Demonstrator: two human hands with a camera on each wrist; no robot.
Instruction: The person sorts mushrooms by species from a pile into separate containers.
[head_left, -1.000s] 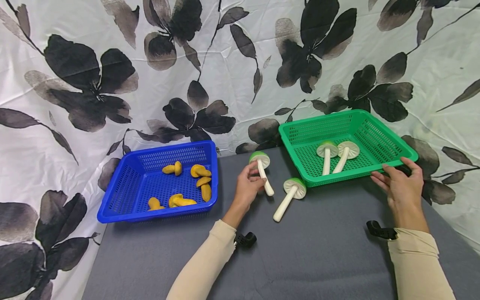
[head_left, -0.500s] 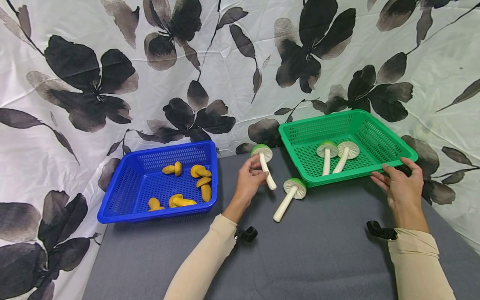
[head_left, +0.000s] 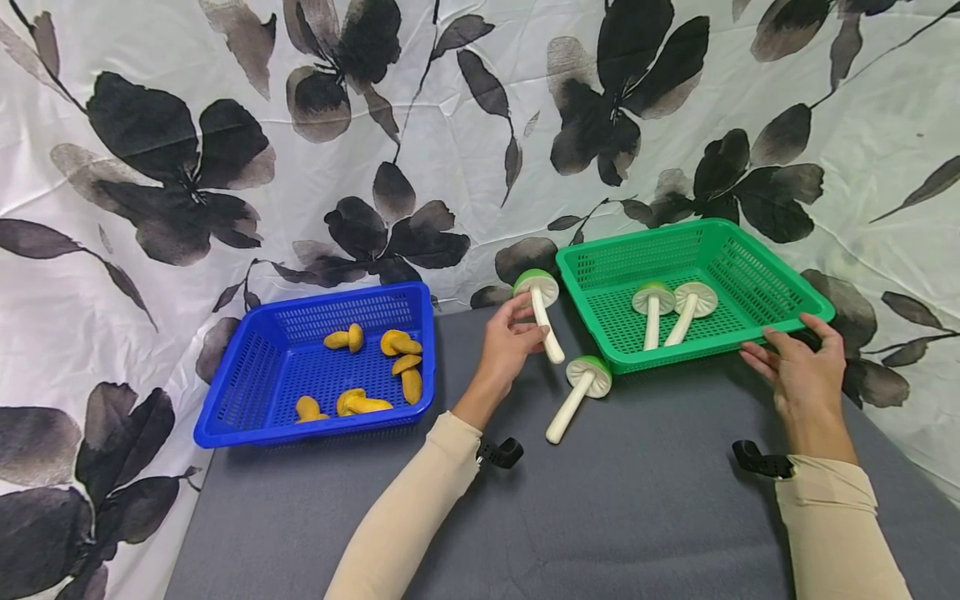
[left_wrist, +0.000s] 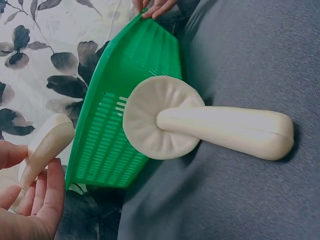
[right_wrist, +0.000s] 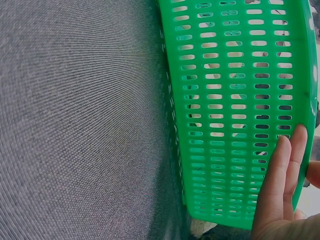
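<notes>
Thumb and fingers of my left hand [head_left: 507, 343] pinch the white stem of a green-capped toy mushroom [head_left: 536, 287], raised just left of the green basket [head_left: 585, 329]. In the left wrist view the stem end of this mushroom [left_wrist: 52, 140] shows between the fingertips. A second green-capped mushroom [head_left: 588, 377] lies on the grey cloth in front of the basket, gills facing up. Two more, a left one [head_left: 652, 312] and a right one [head_left: 696, 302], lie inside. My right hand [head_left: 806, 375] grips the basket's front right rim, fingers along the outer wall [right_wrist: 240, 110].
A blue basket [head_left: 247, 367] stands on the left, holding several yellow mushrooms [head_left: 363, 402]. Grey cloth [head_left: 637, 508] covers the table. Behind both baskets hangs a white curtain [head_left: 480, 142] with dark flowers.
My left hand has moved right and slightly away from me with the mushroom, bringing its cap close to the green basket's left corner. The right hand has stayed at the rim.
</notes>
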